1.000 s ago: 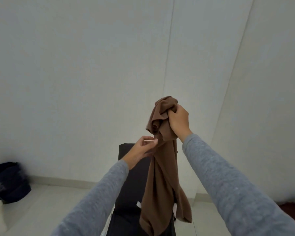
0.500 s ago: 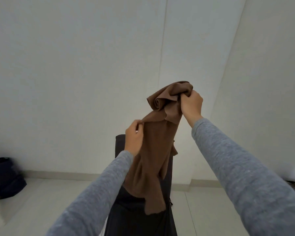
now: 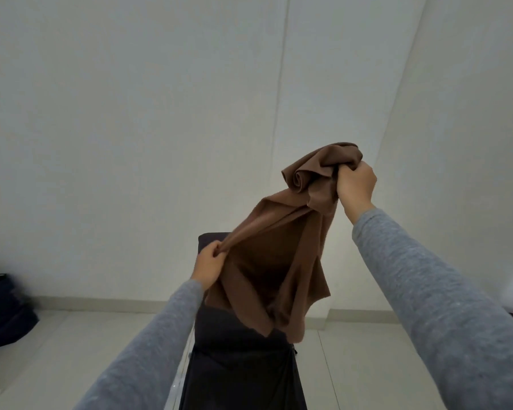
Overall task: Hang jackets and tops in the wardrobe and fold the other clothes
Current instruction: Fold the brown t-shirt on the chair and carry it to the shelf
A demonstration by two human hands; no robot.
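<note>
The right hand [image 3: 355, 184] is clenched around a bunched part of the brown garment [image 3: 282, 258], high at about 1 o'clock. The left hand [image 3: 211, 266] pinches an edge of the same garment lower, near 9 o'clock from the cloth, and pulls it sideways, so the fabric opens between both hands. The lower part hangs free in the air, in front of a dark long surface [image 3: 237, 365] at 6 o'clock; what this surface is I cannot tell.

The risk, I think, is that the garment is not yet sorted out: a rolled lump sits beside the right hand, so a sleeve or neck may be twisted inside. If the left hand pulls harder, the thin edge could slip out of the pinch, and the cloth would drop.

No wardrobe and no hanger is visible here, only a plain white wall [image 3: 131, 143]. A dark bundle [image 3: 3, 309] lies on the floor [image 3: 80, 344] at 8 o'clock, well apart from the hands. Nothing blocks the hands.
</note>
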